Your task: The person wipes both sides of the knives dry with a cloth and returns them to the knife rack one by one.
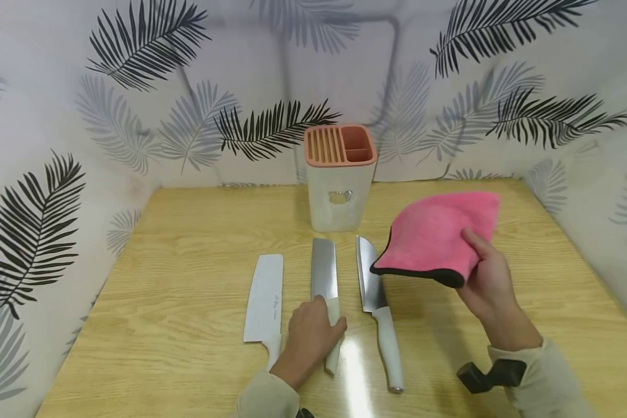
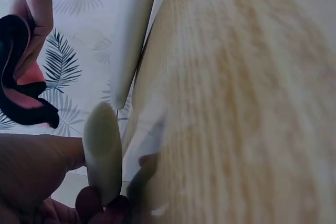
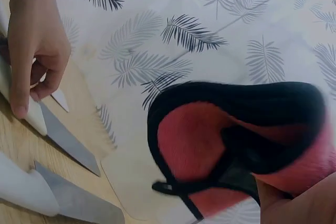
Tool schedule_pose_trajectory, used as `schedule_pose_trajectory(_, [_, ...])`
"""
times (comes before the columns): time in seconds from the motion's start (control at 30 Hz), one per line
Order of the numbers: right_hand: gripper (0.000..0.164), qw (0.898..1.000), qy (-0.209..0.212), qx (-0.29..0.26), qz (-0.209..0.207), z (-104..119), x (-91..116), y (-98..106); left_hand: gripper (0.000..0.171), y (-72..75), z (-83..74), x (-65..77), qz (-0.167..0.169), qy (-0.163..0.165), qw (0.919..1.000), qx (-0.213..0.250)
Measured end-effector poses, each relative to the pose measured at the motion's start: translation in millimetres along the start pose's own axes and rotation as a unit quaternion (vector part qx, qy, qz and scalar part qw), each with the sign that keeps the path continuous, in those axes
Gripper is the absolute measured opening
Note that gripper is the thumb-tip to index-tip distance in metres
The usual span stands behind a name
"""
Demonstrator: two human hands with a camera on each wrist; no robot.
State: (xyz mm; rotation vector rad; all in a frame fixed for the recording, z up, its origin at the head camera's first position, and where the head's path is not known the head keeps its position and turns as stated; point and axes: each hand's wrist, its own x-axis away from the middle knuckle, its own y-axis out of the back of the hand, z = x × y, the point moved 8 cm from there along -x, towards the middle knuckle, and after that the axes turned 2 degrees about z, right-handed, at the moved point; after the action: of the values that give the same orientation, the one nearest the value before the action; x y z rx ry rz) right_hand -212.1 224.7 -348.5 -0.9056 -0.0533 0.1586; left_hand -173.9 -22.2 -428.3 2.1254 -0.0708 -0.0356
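Three white-handled kitchen knives lie side by side on the wooden table, blades toward the back. My left hand (image 1: 313, 335) grips the pale handle of the middle knife (image 1: 324, 268), which has a narrow, nearly rectangular blade. In the left wrist view, thumb and fingertips pinch that handle (image 2: 102, 156). A broad-bladed cleaver (image 1: 264, 296) lies to its left, its handle partly behind my left hand. To the right is a knife with a curved tip (image 1: 370, 281). My right hand (image 1: 491, 287) holds a pink cloth (image 1: 433, 232) with black edging above the table, right of the knives.
A white knife holder (image 1: 339, 200) with an orange slotted top and side compartments stands at the table's back, beyond the knives. Behind it hangs a leaf-patterned white curtain (image 1: 261, 58), which also surrounds the sides. The wooden table (image 1: 188, 261) reflects light at its front.
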Motion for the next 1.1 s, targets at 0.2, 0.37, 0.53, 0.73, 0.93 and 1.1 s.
schedule_pose_trajectory(0.2, [0.019, 0.999, -0.031, 0.0, 0.024, -11, -2, -1, 0.04, -0.8, 2.8, -1.3, 0.007, -0.002, 0.9997, -0.023])
schedule_pose_trajectory(0.37, [0.021, 0.995, -0.043, 0.085, -0.007, -20, -3, 0, 0.05, 9.1, 17.6, 0.8, 0.022, 0.014, 0.9984, -0.051])
schedule_pose_trajectory(0.53, [0.037, 0.983, -0.057, 0.167, -0.052, -24, -3, 5, 0.039, 36.6, 37.5, 13.5, -0.008, 0.006, 0.9977, -0.067])
schedule_pose_trajectory(0.73, [0.031, 0.984, -0.067, 0.161, -0.038, -27, -4, 5, 0.038, 49.0, 65.0, 36.2, 0.028, 0.038, 0.9927, -0.111])
schedule_pose_trajectory(0.93, [0.032, 0.988, -0.072, 0.137, -0.025, -32, -6, 4, 0.045, 44.1, 84.4, 49.3, 0.123, 0.09, 0.9838, -0.094])
schedule_pose_trajectory(1.1, [0.031, 0.99, -0.078, 0.113, -0.029, -34, -8, 0, 0.029, 45.9, 96.7, 41.2, 0.136, 0.092, 0.9858, -0.036])
